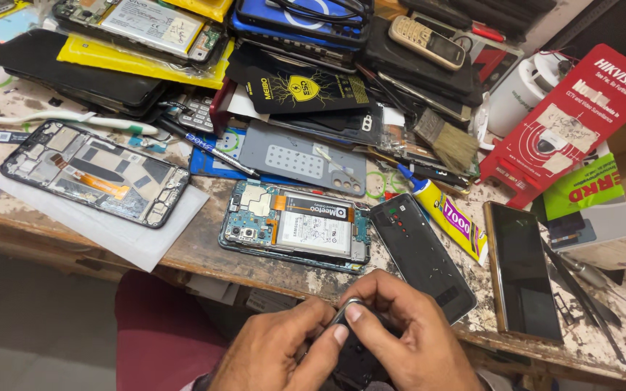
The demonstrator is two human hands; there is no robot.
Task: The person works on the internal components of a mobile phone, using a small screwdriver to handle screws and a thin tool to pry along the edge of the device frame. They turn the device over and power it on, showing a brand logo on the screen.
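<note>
Both hands sit at the bottom centre of the head view, close to the body and pressed together. The left hand (273,353) enters from the lower left, palm turned inward, fingers curled, thumb lying across the top toward the right hand. The right hand (407,340) enters from the lower right, knuckles up, fingers bent downward. Its thumb tip (354,313) meets the left thumb tip (340,334), both nails visible. Both hands are closed in a pinching grip around the same spot between them. Only the wrists show; the forearms lie out of frame.
</note>
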